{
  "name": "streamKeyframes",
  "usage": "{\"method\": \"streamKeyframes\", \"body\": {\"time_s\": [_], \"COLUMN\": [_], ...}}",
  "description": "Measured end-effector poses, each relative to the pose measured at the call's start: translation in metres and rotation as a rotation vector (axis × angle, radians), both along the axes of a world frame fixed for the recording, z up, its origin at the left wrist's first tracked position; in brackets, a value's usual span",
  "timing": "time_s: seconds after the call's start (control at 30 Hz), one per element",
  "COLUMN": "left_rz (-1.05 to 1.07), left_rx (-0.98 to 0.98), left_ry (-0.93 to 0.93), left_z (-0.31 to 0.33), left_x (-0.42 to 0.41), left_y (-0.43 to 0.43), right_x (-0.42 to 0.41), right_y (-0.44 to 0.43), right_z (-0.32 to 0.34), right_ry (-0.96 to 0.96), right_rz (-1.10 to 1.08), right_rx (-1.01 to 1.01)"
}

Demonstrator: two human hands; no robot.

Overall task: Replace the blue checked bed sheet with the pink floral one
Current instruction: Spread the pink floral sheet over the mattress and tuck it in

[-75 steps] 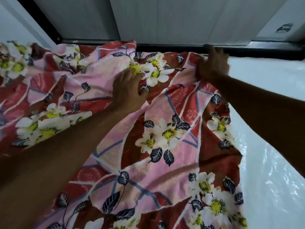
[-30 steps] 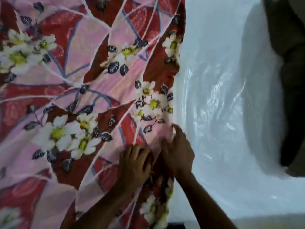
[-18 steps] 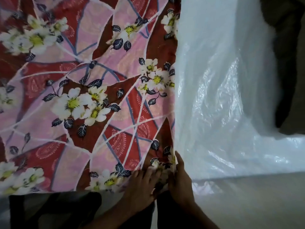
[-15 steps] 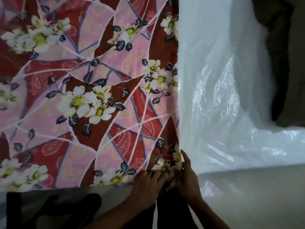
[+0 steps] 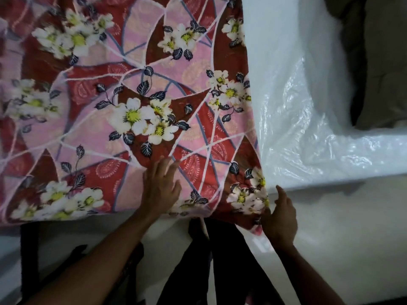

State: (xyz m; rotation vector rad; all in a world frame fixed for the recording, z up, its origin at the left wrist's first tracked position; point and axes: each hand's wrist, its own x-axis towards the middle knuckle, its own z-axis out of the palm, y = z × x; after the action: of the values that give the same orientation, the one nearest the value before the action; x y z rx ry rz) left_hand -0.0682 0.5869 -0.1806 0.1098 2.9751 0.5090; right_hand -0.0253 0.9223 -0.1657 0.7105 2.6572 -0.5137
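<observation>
The pink floral sheet (image 5: 136,89) lies spread flat over the part of the mattress (image 5: 308,111) toward 9 o'clock. Its side edge runs from 12 o'clock down to a corner at about 5 o'clock, and its near edge hangs slightly over the front of the bed. Toward 3 o'clock the mattress is bare, wrapped in shiny clear plastic. A dark brown cushion (image 5: 378,62) sits on it at 2 o'clock. The left hand (image 5: 160,188) rests palm down on the sheet just in from the near edge, with its fingers straight, spread and pointing to 12 o'clock, gripping nothing. The right hand (image 5: 279,219) is at the sheet's hanging corner and touches the cloth. Its forefinger is straight and points to 12 o'clock along the mattress front. Whether its thumb pinches the corner cannot be told, since the cloth hides it. The person's 2 legs in dark trousers (image 5: 209,260) stand at 6 o'clock on a pale floor (image 5: 352,238).
</observation>
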Motion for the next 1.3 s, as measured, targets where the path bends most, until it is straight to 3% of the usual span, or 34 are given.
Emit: {"method": "streamKeyframes", "body": {"time_s": [0.13,0.33,0.4,0.53,0.67,0.8,0.9,1.0,1.07,1.17,1.3], "left_rz": [0.07,0.31,0.355,0.364,0.647,1.106,1.347,1.493,1.578,1.642,1.492], "left_rx": [-0.123,-0.154,-0.129,-0.002,0.19,0.274,0.238,0.084,0.048,0.149,0.179], "left_ry": [-0.047,-0.086,-0.107,-0.06,0.067,0.156,0.234,0.159,0.097,0.034,0.022], "left_z": [-0.012,-0.026,-0.033,-0.035,-0.018,-0.008,-0.007,-0.007,-0.007,-0.006,-0.006], "left_x": [-0.017,-0.046,-0.044,-0.031,-0.01,0.031,0.074,0.111,0.134,0.152,0.161], "left_y": [-0.053,-0.104,-0.11,-0.109,-0.145,-0.243,-0.347,-0.434,-0.484,-0.54,-0.565], "right_x": [-0.04,-0.139,-0.162,-0.179,-0.155,-0.129,-0.105,-0.091,-0.085,-0.081,-0.072], "right_y": [-0.061,-0.199,-0.211,-0.189,-0.223,-0.338,-0.452,-0.561,-0.626,-0.71,-0.784], "right_z": [0.002,-0.026,-0.042,-0.06,-0.05,-0.043,-0.04,-0.035,-0.031,-0.038,-0.043], "right_ry": [0.204,0.138,0.146,0.101,0.182,0.378,0.35,0.296,0.292,0.296,0.374], "right_rz": [0.301,0.842,0.863,0.686,0.715,1.133,1.408,1.566,1.655,1.75,1.742], "right_rx": [-0.102,-0.193,-0.159,-0.019,-0.016,-0.316,-0.478,-0.501,-0.498,-0.48,-0.497]}}
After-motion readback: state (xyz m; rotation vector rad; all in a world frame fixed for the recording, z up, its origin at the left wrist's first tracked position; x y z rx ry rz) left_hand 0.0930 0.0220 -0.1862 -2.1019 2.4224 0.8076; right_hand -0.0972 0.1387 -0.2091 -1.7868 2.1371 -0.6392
